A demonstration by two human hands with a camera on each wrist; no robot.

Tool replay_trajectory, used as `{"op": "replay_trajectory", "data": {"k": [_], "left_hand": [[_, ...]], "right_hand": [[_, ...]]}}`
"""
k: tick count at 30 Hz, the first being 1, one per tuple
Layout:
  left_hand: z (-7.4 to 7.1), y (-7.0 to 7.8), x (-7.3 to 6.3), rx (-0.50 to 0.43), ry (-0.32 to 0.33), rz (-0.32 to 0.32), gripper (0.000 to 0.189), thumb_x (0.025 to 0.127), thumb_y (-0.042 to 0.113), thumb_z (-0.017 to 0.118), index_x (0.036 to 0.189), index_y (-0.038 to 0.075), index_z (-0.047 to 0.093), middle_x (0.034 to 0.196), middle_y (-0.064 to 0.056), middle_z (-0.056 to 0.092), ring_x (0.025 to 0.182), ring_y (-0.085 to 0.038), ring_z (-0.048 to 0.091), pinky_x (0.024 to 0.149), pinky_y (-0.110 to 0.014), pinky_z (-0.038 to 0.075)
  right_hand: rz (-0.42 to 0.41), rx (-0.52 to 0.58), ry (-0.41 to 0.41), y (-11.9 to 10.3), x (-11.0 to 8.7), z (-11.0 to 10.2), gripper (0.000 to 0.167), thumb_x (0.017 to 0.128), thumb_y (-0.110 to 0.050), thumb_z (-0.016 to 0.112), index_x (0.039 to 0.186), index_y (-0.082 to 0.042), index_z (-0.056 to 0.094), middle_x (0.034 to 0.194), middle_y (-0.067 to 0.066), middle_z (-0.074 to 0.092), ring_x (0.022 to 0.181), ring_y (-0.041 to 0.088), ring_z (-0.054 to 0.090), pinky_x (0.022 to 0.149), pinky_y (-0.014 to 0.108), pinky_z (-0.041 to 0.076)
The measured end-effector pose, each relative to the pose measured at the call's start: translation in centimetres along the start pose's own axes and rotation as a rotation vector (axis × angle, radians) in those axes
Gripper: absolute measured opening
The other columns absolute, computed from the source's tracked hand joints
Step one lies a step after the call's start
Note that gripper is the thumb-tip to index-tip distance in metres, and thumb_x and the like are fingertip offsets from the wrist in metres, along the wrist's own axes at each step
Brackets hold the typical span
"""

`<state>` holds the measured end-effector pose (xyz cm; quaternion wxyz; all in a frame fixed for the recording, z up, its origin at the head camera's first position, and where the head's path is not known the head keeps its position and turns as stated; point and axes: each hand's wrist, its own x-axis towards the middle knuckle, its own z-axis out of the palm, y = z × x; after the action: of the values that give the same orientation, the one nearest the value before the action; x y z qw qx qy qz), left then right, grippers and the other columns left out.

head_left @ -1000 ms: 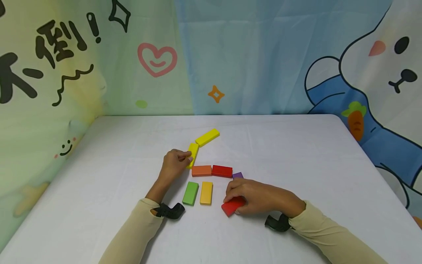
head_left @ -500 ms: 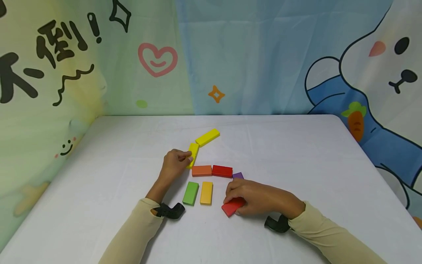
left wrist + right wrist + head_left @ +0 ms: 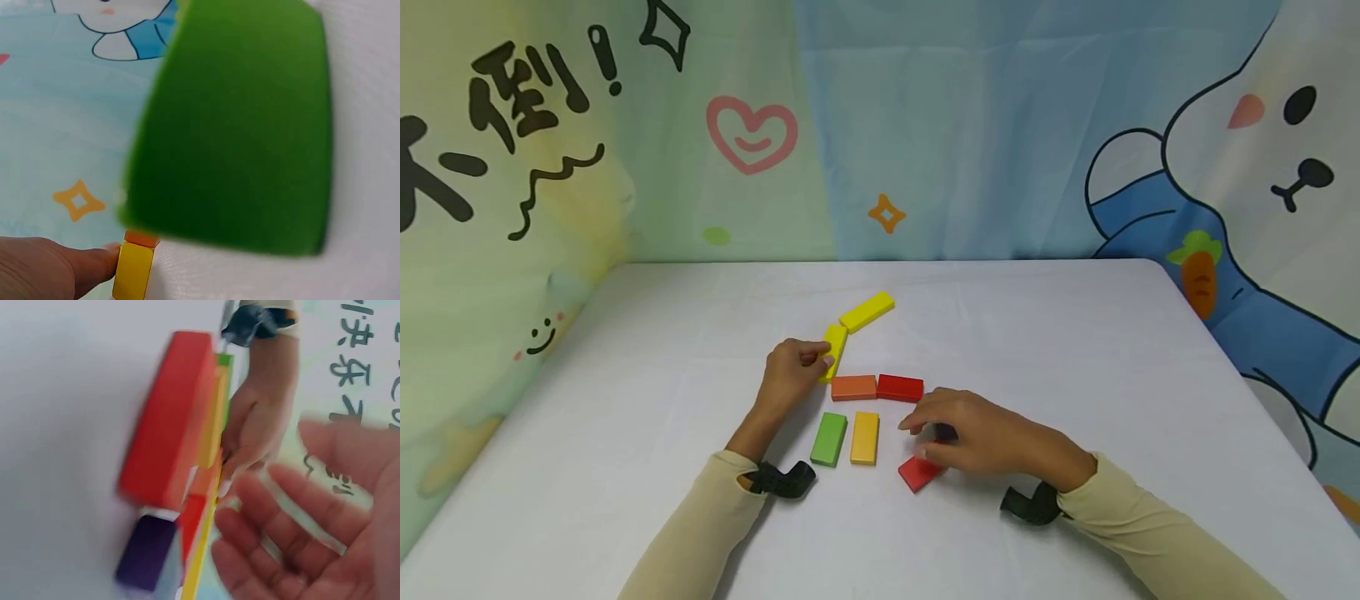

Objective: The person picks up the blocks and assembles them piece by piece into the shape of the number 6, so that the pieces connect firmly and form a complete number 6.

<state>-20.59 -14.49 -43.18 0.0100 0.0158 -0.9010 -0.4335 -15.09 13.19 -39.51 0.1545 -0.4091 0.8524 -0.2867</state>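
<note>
My left hand (image 3: pixel 792 371) rests at the left of the table, thumb and index finger pinching a yellow block (image 3: pixel 837 342); in the left wrist view a fingertip presses that block's side (image 3: pixel 133 270). My right hand (image 3: pixel 988 433) hovers over a red block (image 3: pixel 919 473), fingers loosely spread and apart from it. Seen from the right wrist, its palm (image 3: pixel 312 531) faces the red block (image 3: pixel 169 419) and a purple block (image 3: pixel 147 553). From the head, the hand mostly hides the purple block. An orange block (image 3: pixel 853 388) and a darker red block (image 3: pixel 900 388) lie end to end.
Nearer me lie a green block (image 3: pixel 828 439) and an orange-yellow block (image 3: pixel 865 438). Another yellow block (image 3: pixel 867 312) slants away behind the pinched one. A white cloth covers the table (image 3: pixel 1037 333), and a printed curtain (image 3: pixel 962 125) hangs behind it.
My right hand has let go of the red block and risen slightly, its fingers opening. The left hand stays at the yellow block. The head view has shifted a little.
</note>
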Motion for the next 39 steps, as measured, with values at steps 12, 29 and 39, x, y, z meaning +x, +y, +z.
{"op": "replay_trajectory", "data": {"k": [12,29,39], "left_hand": [[-0.5,-0.4,-0.6,-0.009,0.083,0.018,0.045,0.091,0.021,0.067,0.128,-0.003,0.061,0.106,-0.015,0.066,0.095,-0.026,0.062,0.079,-0.035,0.054],[-1.9,0.0,-5.0,0.033,-0.181,0.147,0.027,0.083,0.017,0.078,0.107,0.004,0.075,0.092,-0.003,0.065,0.075,-0.016,0.056,0.06,-0.028,0.048],[-1.4,0.0,-6.0,0.115,-0.27,0.149,0.039,0.08,0.018,0.082,0.115,0.006,0.072,0.091,0.0,0.059,0.078,-0.016,0.052,0.067,-0.027,0.048]], "right_hand": [[0.107,0.007,0.151,-1.7,1.6,1.0,0.024,0.092,-0.021,0.068,0.11,-0.006,0.072,0.094,-0.008,0.063,0.085,0.008,0.054,0.077,0.028,0.05],[0.256,0.041,0.165,-2.6,3.8,2.8,0.035,0.09,-0.025,0.07,0.118,-0.003,0.068,0.076,-0.008,0.055,0.071,0.01,0.051,0.064,0.027,0.047],[0.33,0.049,0.136,-3.0,4.9,3.3,0.04,0.088,-0.03,0.072,0.118,-0.003,0.068,0.069,-0.002,0.052,0.059,0.013,0.046,0.051,0.024,0.036]]}}
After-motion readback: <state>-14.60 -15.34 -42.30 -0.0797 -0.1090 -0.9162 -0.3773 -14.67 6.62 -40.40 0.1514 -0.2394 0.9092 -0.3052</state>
